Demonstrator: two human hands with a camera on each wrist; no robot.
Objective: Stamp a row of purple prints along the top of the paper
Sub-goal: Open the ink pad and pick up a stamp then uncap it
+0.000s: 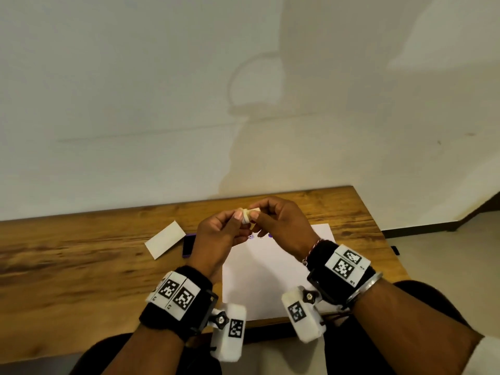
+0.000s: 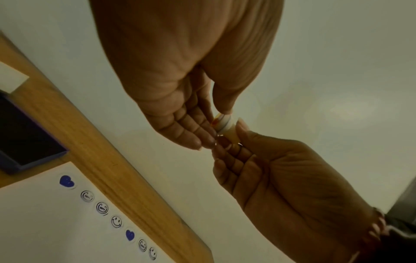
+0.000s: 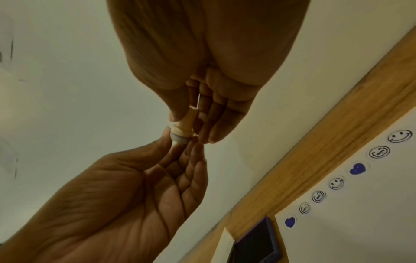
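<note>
A small wooden stamp (image 1: 248, 216) is held in the air above the white paper (image 1: 270, 280), between both hands. My right hand (image 1: 255, 215) pinches its pale handle (image 3: 191, 117) with thumb and fingers. My left hand (image 1: 239, 220) pinches the round stamp head (image 3: 180, 138) from the other side. The same stamp (image 2: 225, 124) shows in the left wrist view, its face turned towards the left fingers. Along the paper's top edge runs a row of several prints: purple-blue hearts (image 2: 65, 180) and outlined smiley faces (image 3: 400, 136).
A dark ink pad with a purple rim (image 1: 188, 246) lies on the wooden table (image 1: 81, 266) just left of the paper. A white lid or card (image 1: 165, 239) lies to its left. A pale wall stands right behind the table's far edge.
</note>
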